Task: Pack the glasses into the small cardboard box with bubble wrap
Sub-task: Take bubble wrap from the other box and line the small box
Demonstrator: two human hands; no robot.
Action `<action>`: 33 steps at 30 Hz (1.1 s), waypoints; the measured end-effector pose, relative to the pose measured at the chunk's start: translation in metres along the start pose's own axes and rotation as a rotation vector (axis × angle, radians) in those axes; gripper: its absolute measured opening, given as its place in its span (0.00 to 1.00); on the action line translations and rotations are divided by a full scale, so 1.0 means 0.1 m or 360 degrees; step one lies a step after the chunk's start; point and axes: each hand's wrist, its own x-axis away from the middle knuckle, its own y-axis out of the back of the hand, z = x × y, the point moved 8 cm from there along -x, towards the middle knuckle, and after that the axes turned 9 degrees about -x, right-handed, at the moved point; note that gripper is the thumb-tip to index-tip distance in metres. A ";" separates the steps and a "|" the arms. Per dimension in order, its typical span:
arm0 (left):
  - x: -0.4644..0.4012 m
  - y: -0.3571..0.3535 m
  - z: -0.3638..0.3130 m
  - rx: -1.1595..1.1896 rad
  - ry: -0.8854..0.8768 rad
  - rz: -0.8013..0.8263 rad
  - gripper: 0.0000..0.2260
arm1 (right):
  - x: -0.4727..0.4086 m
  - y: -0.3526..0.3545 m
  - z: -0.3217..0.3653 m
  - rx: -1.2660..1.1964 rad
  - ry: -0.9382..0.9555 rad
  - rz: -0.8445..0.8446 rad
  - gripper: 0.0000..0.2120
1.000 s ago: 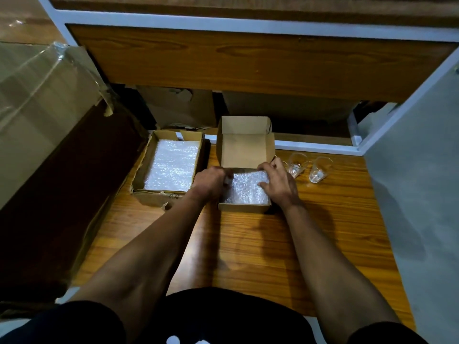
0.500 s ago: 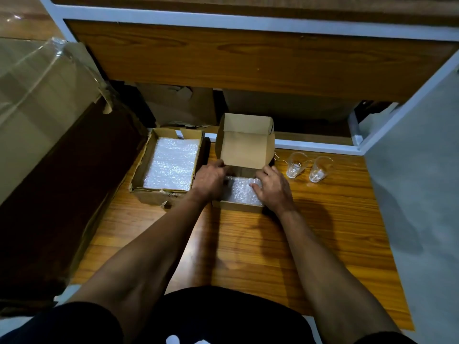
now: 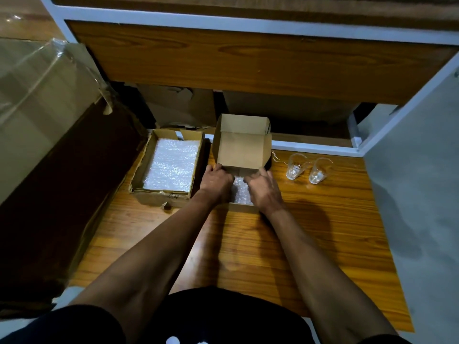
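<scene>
The small cardboard box (image 3: 244, 207) sits mid-table with its lid (image 3: 242, 150) standing up at the back. A sheet of bubble wrap (image 3: 240, 192) lines its inside, showing only between my hands. My left hand (image 3: 216, 182) lies over the box's left side and my right hand (image 3: 264, 187) over its right side. Both press the wrap down, fingertips reaching the foot of the lid. Two clear glasses (image 3: 294, 167) (image 3: 318, 171) stand on the table to the right of the box, untouched.
A larger open cardboard box (image 3: 154, 197) holding a stack of bubble wrap sheets (image 3: 171, 165) sits just left of the small box. A big plastic-wrapped carton (image 3: 37, 100) stands at the far left. A wooden shelf board (image 3: 248, 60) overhangs the back; a grey wall (image 3: 417, 194) lies right.
Both hands slid forward over the bubble wrap to the back of the small box, covering most of it. The glasses have not moved.
</scene>
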 end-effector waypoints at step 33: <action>0.26 -0.11 -0.14 0.0157 -0.0036 0.0136 0.29 | -0.01 -0.29 0.23 -0.0221 0.0073 0.0389 0.24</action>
